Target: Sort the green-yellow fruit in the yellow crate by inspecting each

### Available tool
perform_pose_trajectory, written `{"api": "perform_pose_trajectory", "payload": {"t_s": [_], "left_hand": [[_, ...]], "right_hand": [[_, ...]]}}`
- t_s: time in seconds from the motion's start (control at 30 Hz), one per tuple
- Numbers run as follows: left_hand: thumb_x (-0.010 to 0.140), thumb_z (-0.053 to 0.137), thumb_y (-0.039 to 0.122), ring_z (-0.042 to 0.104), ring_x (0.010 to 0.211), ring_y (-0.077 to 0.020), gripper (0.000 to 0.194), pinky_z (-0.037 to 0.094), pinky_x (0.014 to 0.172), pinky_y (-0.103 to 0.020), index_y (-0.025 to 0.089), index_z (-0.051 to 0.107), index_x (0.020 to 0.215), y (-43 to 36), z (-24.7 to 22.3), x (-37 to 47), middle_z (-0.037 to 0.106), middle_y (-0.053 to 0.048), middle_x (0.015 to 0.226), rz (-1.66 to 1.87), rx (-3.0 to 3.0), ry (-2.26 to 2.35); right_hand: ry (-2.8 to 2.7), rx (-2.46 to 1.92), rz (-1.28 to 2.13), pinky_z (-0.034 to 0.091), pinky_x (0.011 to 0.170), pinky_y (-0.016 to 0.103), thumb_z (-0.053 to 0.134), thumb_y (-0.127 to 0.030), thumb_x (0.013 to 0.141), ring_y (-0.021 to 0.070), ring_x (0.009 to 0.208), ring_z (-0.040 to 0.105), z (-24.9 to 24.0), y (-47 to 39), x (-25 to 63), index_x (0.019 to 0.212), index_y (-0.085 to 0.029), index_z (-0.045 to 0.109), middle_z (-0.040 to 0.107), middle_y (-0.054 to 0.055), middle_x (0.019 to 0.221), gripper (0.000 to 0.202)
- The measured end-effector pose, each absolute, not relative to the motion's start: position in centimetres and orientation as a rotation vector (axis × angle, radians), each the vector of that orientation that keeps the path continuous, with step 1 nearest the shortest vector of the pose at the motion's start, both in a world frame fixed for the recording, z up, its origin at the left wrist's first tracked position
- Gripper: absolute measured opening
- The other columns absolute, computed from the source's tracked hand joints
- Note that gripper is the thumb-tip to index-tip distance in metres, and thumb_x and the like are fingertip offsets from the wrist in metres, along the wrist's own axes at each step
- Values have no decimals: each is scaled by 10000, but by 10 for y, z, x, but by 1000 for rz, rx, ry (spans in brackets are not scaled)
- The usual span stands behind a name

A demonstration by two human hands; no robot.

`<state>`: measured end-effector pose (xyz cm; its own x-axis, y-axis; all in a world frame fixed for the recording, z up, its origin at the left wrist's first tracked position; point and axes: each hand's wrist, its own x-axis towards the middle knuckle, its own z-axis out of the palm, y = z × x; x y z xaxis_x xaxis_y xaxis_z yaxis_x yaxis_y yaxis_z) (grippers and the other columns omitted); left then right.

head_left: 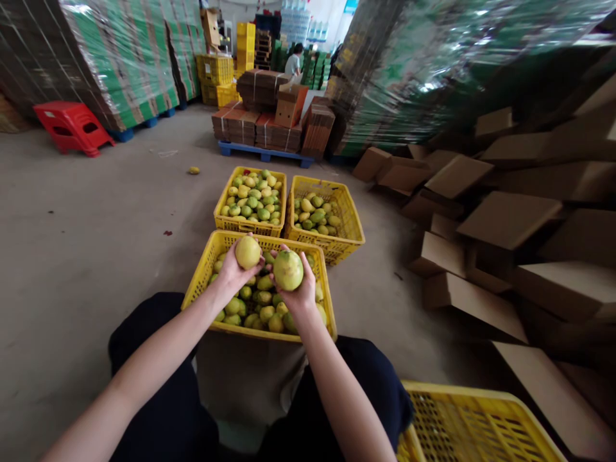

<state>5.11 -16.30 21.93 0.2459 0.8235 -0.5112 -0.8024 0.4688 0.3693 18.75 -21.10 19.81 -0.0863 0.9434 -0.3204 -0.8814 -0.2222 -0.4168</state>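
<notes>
My left hand [234, 269] is closed around a yellow lemon [248, 252], held up over the near yellow crate [198, 282]. Beside it, my right hand [301, 294] grips a yellow-green lemon [288, 270] with brownish marks on its skin. The two hands are close together, palms turned up. Under them the near crate holds many green and yellow lemons [266, 314]. Just beyond stand two more crates: the left one [250, 226] is heaped with lemons, the right one [353, 221] partly filled.
Another yellow crate [462, 417] sits by my right knee. Cardboard boxes [510, 218] are piled along the right. A red stool [72, 125] stands far left, a loose lemon [193, 170] lies on the floor, and flattened cartons rest on a blue pallet [264, 153]. A person [293, 62] is in the background.
</notes>
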Motion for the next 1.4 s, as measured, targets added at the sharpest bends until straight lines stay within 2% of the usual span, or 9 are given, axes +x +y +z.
{"api": "perform_pose_trajectory", "payload": {"t_s": [0.13,0.23,0.33,0.43,0.73,0.93,1.07,1.23,1.4], "left_hand": [[979,458,332,612,639,-169,261,523,560,-255,229,655,1115,-165,224,53,660,-41,766,1086,49,668],[972,468,291,672,738,-183,253,554,616,-265,229,659,1125,-170,232,55,704,-63,852,1038,72,582],[963,448,235,722,846,-202,282,596,686,-295,225,658,1152,-173,233,58,743,-68,942,1025,49,523],[945,441,200,745,918,-222,318,622,720,-319,203,652,1183,-172,228,60,761,-71,982,1032,-2,526],[920,454,182,742,930,-217,375,628,700,-297,236,647,1237,-173,219,56,775,-57,942,1069,-24,536],[908,447,184,744,826,-188,389,633,688,-285,215,631,1250,-170,216,57,765,-65,914,1063,-114,495],[881,457,196,755,899,-247,383,647,720,-362,173,629,1223,-168,209,55,758,-108,936,1055,-73,511],[840,463,249,751,942,-316,467,649,726,-440,100,604,1260,-174,189,46,742,-171,968,924,-5,585],[911,459,243,761,770,-273,349,626,586,-325,113,609,1198,-196,152,42,714,-152,861,636,-70,878]], "right_hand": [[-78,-526,1604,630,689,321,588,-406,878,225,886,757,200,-207,191,1125,-196,683,787,96,1051,338],[-98,-500,1525,633,712,339,609,-411,849,223,858,753,206,-207,193,1072,-196,694,789,84,987,321],[-100,-469,1414,613,882,390,650,-388,793,231,919,746,211,-209,190,990,-183,705,781,78,907,290],[-91,-456,1372,550,1021,411,658,-352,769,221,993,731,211,-209,184,999,-193,704,777,62,946,284],[-47,-460,1425,580,938,358,632,-324,762,191,951,721,203,-201,174,989,-229,691,778,25,1026,253],[40,-453,1445,600,875,336,617,-309,772,188,932,719,203,-198,172,1037,-236,689,783,23,991,284],[92,-450,1467,619,795,333,611,-319,784,192,881,728,204,-199,177,1021,-225,694,787,32,958,268],[9,-451,1427,608,804,333,635,-323,768,193,910,735,204,-201,195,1003,-212,703,789,33,976,269],[-29,-445,1350,598,828,336,637,-326,762,192,935,730,207,-210,219,991,-231,710,789,24,972,259]]}}
